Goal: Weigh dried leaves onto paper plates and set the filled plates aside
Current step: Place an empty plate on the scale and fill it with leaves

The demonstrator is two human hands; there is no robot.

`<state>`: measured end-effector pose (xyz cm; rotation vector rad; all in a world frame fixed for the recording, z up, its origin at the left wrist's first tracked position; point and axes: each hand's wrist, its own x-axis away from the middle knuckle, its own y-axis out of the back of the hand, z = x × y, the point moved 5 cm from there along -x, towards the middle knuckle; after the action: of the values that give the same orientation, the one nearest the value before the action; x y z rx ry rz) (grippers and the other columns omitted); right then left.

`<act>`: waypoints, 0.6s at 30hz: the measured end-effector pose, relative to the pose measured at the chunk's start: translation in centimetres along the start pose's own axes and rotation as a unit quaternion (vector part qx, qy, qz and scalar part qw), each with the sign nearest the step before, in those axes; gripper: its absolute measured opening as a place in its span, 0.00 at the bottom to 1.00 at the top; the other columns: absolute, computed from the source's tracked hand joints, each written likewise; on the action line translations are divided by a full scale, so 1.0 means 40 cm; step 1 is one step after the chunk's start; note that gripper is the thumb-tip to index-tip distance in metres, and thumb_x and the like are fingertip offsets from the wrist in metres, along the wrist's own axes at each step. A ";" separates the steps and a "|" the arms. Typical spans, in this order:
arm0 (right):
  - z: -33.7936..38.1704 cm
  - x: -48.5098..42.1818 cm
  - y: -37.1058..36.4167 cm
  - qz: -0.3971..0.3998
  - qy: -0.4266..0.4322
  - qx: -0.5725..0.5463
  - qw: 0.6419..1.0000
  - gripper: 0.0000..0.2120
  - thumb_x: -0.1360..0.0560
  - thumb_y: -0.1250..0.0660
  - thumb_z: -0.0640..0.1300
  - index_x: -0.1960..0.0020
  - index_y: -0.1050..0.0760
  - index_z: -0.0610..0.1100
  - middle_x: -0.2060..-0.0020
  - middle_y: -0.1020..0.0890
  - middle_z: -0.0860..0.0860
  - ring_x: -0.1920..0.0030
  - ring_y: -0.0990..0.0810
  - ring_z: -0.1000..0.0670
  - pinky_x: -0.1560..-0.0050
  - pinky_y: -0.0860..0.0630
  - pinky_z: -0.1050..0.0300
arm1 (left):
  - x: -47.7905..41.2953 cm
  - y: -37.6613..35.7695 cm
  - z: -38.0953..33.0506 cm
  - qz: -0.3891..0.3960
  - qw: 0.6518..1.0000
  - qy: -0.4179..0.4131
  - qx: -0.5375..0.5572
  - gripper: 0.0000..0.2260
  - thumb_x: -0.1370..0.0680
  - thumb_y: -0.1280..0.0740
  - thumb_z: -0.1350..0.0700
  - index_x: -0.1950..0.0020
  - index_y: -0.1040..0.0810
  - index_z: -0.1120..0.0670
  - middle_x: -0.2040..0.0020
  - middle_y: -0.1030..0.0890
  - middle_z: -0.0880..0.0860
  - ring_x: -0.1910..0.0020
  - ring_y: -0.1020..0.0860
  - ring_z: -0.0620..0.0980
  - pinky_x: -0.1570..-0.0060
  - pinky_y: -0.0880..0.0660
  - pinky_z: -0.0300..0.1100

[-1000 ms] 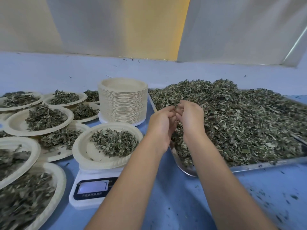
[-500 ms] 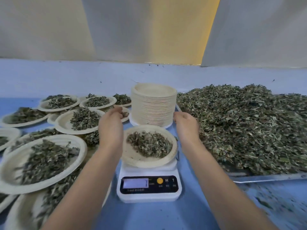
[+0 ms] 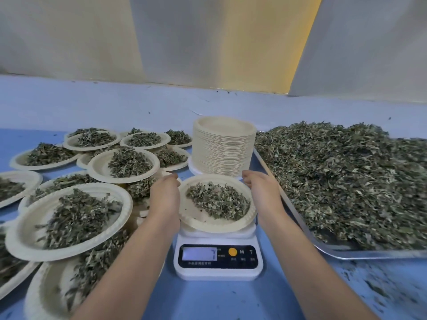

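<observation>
So the white kitchen scale [image 3: 218, 257] sits in the middle of the blue counter [image 3: 208, 301], and everything else is arranged around it. On top of the scale there's a paper plate [image 3: 208, 224] with a small pile of dried leaves [image 3: 219, 200] on it, heaped a bit toward the right side. The plate sits on the scale's platform, and it looks slightly tipped toward the camera.

Both hands are on that plate. The left hand [image 3: 165, 197] is at its left rim with the fingers curled around the far edge, and the right hand [image 3: 263, 191] is doing the same on the right rim, so each one grips a side. The thumbs are mostly hidden.

The scale's display is lit, but the reading is too blurry to make out. There's an orange button next to it.

Right behind the scale is a tall stack of empty plates [image 3: 223, 148]. To the right of the scale there's a big metal tray [image 3: 346, 254] loaded with a huge heap of loose leaves [image 3: 346, 181]. To the left of the scale, a whole crowd of filled plates [image 3: 69, 218] overlaps and partly stacks on each other, each with its own pile of leaves. Crumbs of leaf are scattered on the counter to the right of the scale, in front of the tray.
</observation>
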<state>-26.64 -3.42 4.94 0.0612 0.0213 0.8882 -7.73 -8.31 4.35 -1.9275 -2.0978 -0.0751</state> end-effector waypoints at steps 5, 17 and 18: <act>0.014 -0.006 -0.019 0.011 0.034 -0.021 0.999 0.13 0.22 0.40 0.39 0.41 0.21 0.44 0.51 0.20 0.54 0.53 0.25 0.59 0.57 0.31 0.63 | -0.016 0.011 -0.014 0.000 1.000 -0.015 0.020 0.17 0.23 0.40 0.67 0.38 0.24 0.54 0.42 0.27 0.54 0.42 0.30 0.53 0.35 0.33 0.56; 0.116 0.008 -0.189 0.096 0.002 0.019 0.995 0.09 0.27 0.33 0.38 0.66 0.27 0.42 0.71 0.25 0.46 0.70 0.26 0.48 0.69 0.27 0.61 | -0.106 0.172 -0.144 -0.046 0.994 -0.043 0.084 0.18 0.23 0.42 0.71 0.40 0.23 0.55 0.44 0.25 0.52 0.42 0.26 0.54 0.44 0.28 0.46; 0.121 0.009 -0.214 0.103 -0.008 0.013 0.995 0.09 0.27 0.33 0.39 0.66 0.27 0.42 0.71 0.24 0.46 0.70 0.25 0.48 0.66 0.27 0.59 | -0.117 0.195 -0.160 -0.061 0.993 -0.045 0.089 0.17 0.23 0.42 0.71 0.41 0.23 0.56 0.45 0.25 0.53 0.45 0.25 0.54 0.46 0.27 0.45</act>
<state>-19.59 -8.75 9.24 0.0967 0.0110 1.0940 1.35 -13.51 8.10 -1.7297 -2.1975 0.1704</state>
